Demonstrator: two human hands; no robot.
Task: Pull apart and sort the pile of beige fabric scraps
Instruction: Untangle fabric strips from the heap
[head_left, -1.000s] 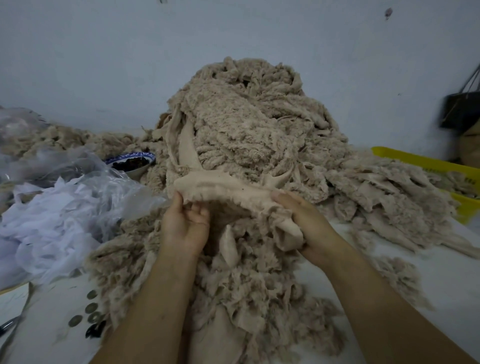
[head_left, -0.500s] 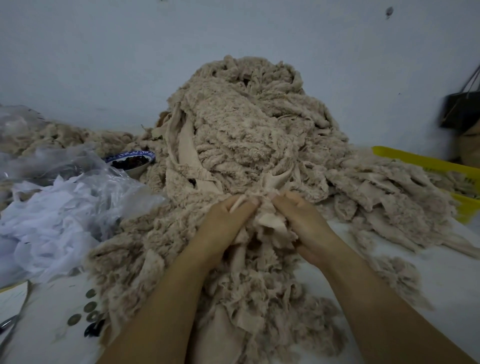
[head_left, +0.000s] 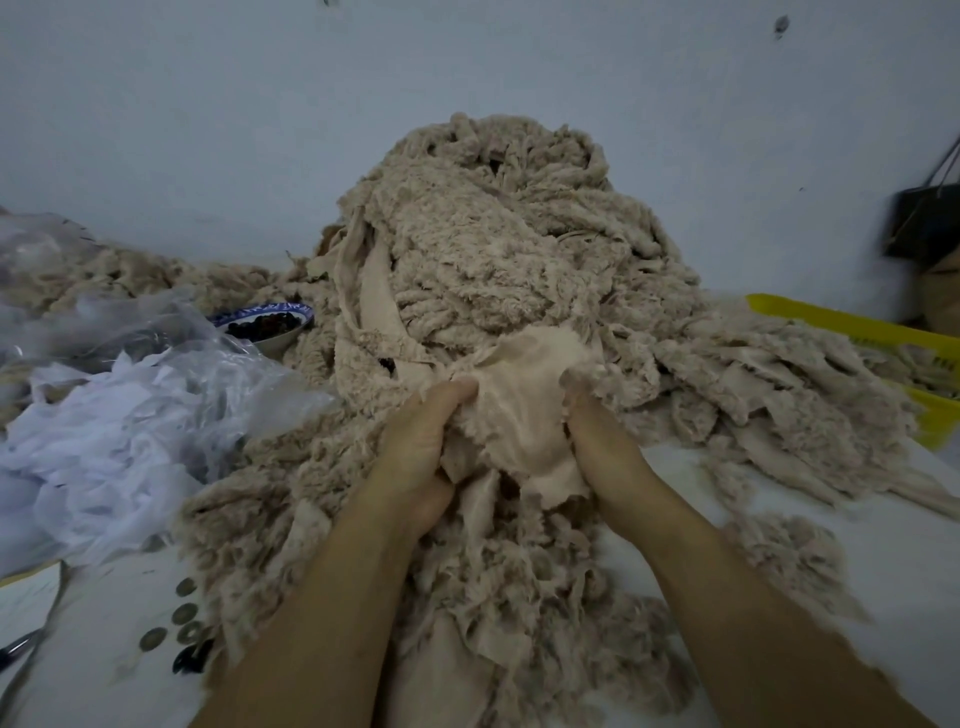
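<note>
Fingers of the left grip (head_left: 415, 447) curl into one edge of a smooth beige scrap (head_left: 524, 410). The right grip (head_left: 605, 452) holds the opposite edge, so both are closed on the same piece. The scrap spans between them, running left to right (smooth side toward the camera). Just beyond it, away from the person, the pile (head_left: 493, 249) rises from the worktop (head_left: 857, 545) and touches the scrap's upper edge. Freeing it likely means drawing it toward the body.

The white table (head_left: 857, 525) bore the beige scrap pile (head_left: 519, 260), crumpled white plastic (head_left: 130, 431), a patterned bowl (head_left: 266, 326) and round discs (head_left: 183, 616).
</note>
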